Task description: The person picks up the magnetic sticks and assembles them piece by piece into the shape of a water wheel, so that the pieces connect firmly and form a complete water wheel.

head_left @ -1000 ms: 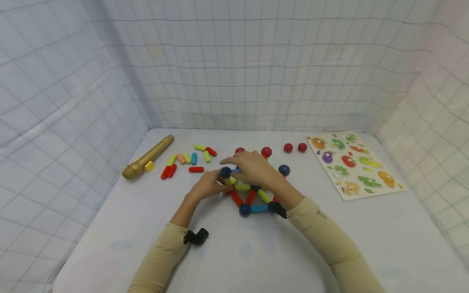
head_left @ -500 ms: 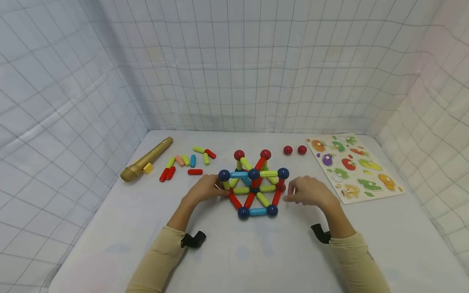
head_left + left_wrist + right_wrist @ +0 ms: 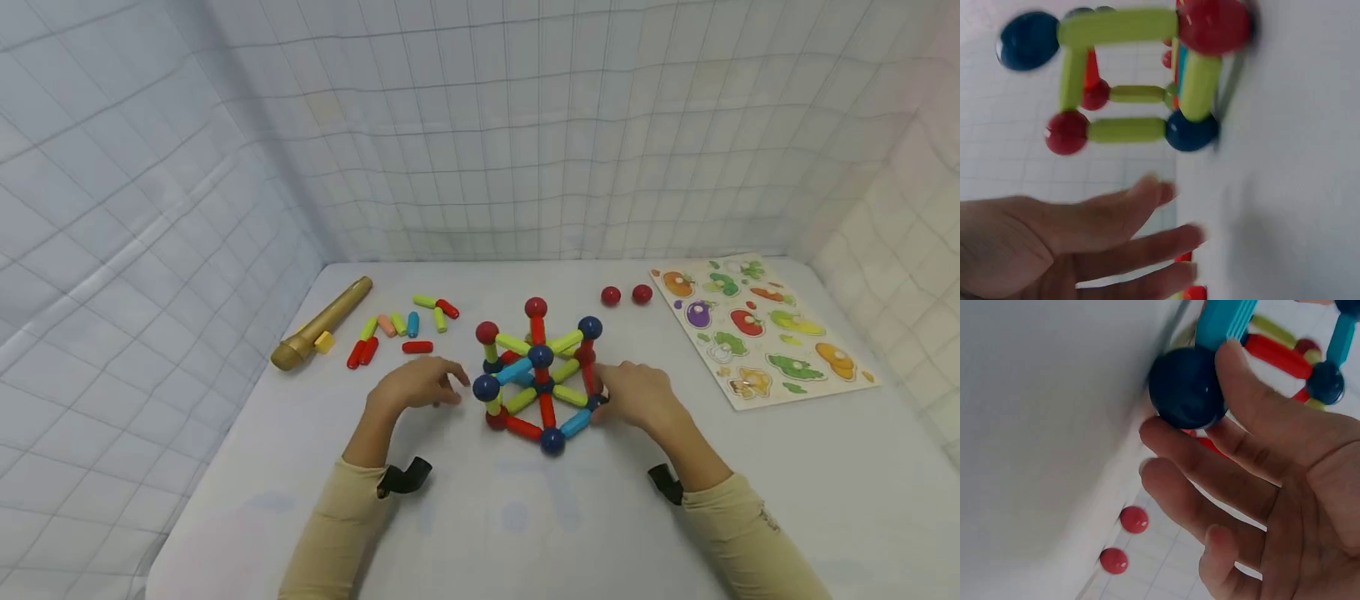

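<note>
A building-toy structure (image 3: 547, 408) of red, yellow-green and blue sticks joined by dark blue and red balls stands on the table in the head view. At its near right corner my right hand (image 3: 637, 396) pinches a dark blue ball (image 3: 1188, 387) between thumb and fingers. The thumb also lies against a light blue stick (image 3: 1225, 322) in the right wrist view. My left hand (image 3: 416, 387) is apart from the structure, just left of it, fingers loosely bent and holding nothing. A yellow-green square side (image 3: 1119, 26) shows beyond it in the left wrist view.
Several loose sticks (image 3: 417, 347) lie at the back left, by a gold microphone-shaped toy (image 3: 322, 325) with a yellow block (image 3: 324, 342). Two red balls (image 3: 611, 296) sit at the back. A vegetable picture board (image 3: 757, 333) lies right. Grid-patterned cloth walls (image 3: 495, 150) surround the table.
The right hand has left the structure's top, moved right, and now grips its near right corner. The structure has turned. The left hand has let go of its left side.
</note>
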The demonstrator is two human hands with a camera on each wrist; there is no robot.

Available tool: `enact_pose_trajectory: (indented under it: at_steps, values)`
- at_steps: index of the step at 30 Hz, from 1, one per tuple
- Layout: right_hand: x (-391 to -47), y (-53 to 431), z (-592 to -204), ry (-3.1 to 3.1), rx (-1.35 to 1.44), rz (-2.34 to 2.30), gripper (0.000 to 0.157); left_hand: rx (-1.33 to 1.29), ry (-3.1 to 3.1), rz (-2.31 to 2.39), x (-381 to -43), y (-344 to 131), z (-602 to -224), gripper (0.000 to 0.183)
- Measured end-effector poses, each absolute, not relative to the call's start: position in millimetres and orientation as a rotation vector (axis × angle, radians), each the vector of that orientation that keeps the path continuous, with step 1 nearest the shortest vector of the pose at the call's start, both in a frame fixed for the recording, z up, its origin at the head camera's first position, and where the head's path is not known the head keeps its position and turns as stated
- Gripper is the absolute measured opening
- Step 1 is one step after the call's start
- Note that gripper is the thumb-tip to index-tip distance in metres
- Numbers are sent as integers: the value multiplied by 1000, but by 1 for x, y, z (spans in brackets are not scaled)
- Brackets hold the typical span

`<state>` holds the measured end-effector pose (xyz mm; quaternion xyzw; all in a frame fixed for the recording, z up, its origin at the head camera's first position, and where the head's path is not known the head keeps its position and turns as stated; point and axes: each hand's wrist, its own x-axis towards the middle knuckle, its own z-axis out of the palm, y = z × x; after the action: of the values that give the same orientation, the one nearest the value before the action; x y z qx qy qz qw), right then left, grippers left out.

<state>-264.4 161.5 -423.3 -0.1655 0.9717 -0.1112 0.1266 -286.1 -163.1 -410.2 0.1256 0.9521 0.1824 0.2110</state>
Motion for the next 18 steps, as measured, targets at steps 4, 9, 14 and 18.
enact_pose_trajectory:
  at_steps: [4,9,14,18]
  values:
    - [-278,172,-422,2896,-442,-321,35,123,2972,369,-312,-179,-421,33]
    - [-286,174,-423,2913,-425,-327,36,29,3017,294,-335,-191,-434,27]
    - [-284,174,-427,2902,-403,-340,36,5,2994,446,-335,-189,-431,22]
    - [-280,172,-429,2910,-403,-324,32,-9,2765,973,-317,-183,-420,39]
